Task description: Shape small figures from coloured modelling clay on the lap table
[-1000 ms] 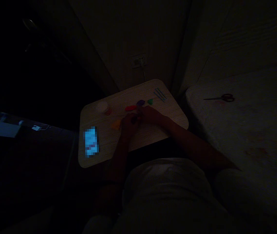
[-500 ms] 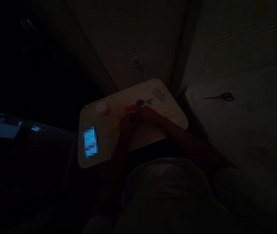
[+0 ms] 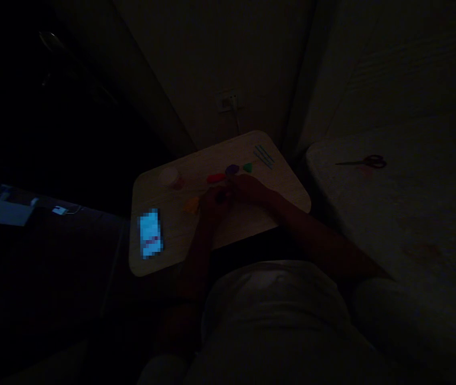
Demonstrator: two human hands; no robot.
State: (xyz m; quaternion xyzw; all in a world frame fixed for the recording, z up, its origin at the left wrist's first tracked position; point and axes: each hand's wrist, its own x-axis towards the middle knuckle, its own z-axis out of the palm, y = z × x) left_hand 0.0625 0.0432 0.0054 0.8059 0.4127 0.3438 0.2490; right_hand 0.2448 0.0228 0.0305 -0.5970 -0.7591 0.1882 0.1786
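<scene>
In dim light, my left hand (image 3: 214,200) and my right hand (image 3: 246,187) meet over the middle of a small wooden table (image 3: 171,235). Both have curled fingers pressed together; whatever lies between them is too dark to make out. Just left of my left hand is an orange lump (image 3: 191,205) that looks like modelling clay. Beyond the hands lie a red elongated piece (image 3: 216,177), a purple rounded piece (image 3: 232,169) and a green roughly triangular piece (image 3: 247,167). The right fingers are close to the red and purple pieces.
A pale tub (image 3: 170,178) stands at the back left, and a lit phone (image 3: 150,233) lies near the left edge. Several thin sticks (image 3: 264,156) rest at the back right. Scissors (image 3: 366,161) lie on a pale surface to the right. Behind is a wall socket (image 3: 230,101) with a plug.
The whole view has shifted very slightly. My hands stay together in nearly the same place, and the pieces on the table have not visibly moved.
</scene>
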